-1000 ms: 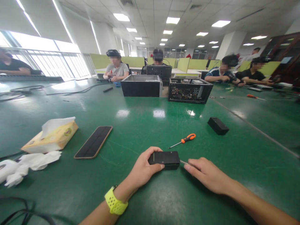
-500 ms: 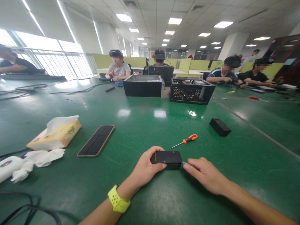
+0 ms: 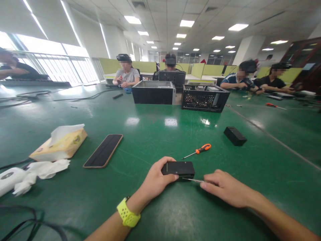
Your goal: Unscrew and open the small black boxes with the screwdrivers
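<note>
Left hand [image 3: 160, 177] gripping a black box [image 3: 182, 168]; right hand [image 3: 224, 188] pinching a thin metal tool [image 3: 197, 180] near its front edge.

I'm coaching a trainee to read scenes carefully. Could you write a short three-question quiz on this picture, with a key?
1. True or false: the phone lies to the left of the near screwdriver.

2. What is the left hand holding?
A) a phone
B) a black box
C) a tissue pack

3. Fill in: the slim metal tool is in the person's ____.

Key: 1. True. 2. B. 3. Right hand.
</note>
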A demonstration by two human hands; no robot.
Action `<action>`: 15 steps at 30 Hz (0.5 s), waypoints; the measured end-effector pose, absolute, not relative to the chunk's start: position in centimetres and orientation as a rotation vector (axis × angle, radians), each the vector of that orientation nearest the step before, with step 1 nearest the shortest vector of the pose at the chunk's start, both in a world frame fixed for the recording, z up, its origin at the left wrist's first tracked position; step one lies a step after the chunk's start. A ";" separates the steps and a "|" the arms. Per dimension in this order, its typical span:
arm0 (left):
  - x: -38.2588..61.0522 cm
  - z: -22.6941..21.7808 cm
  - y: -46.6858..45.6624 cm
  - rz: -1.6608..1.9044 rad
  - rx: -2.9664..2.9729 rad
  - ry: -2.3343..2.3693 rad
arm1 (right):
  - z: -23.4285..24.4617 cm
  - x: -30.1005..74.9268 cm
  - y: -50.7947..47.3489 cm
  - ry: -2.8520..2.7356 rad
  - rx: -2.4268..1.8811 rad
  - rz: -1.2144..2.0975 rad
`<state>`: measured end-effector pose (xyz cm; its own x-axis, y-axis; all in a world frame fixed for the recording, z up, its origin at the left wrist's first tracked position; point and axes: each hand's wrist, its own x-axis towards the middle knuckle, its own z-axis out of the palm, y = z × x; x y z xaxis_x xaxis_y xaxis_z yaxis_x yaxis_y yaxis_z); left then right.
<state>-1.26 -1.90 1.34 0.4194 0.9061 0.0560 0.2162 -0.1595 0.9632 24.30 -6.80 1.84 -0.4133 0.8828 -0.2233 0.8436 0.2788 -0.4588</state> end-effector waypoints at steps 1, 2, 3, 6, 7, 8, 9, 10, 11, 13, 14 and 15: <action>-1.2 1.3 -1.9 0.833 1.642 1.003 | 2.0 24.5 -6.8 -2.441 -1.656 0.825; -1.2 1.3 -1.8 0.830 1.643 1.002 | 2.1 24.7 -6.8 -2.423 -1.654 0.841; -1.2 1.3 -1.8 0.828 1.642 1.000 | 2.2 24.9 -6.9 -2.402 -1.646 0.860; -1.2 1.3 -1.8 0.826 1.632 0.997 | 2.5 25.3 -6.9 -2.327 -1.605 0.936; -1.3 1.3 -1.8 0.825 1.630 1.000 | 2.5 25.4 -6.9 -2.297 -1.600 0.951; -1.3 1.2 -1.8 0.823 1.631 1.004 | 2.5 25.4 -6.9 -2.272 -1.603 0.954; -1.3 1.2 -1.8 0.822 1.635 1.008 | 2.5 25.3 -6.9 -2.256 -1.611 0.945; -1.3 1.2 -1.8 0.820 1.642 1.011 | 2.4 25.2 -6.8 -2.253 -1.621 0.924; -1.3 1.2 -1.8 0.818 1.650 1.011 | 2.3 25.0 -6.8 -2.262 -1.632 0.894; -1.3 1.2 -1.8 0.821 1.669 1.009 | 1.8 24.6 -6.5 -2.300 -1.665 0.818; -1.3 1.2 -1.8 0.823 1.679 1.006 | 1.6 24.4 -6.4 -2.313 -1.688 0.765; -1.3 1.3 -1.8 0.825 1.685 1.003 | 1.2 24.2 -6.3 -2.320 -1.712 0.709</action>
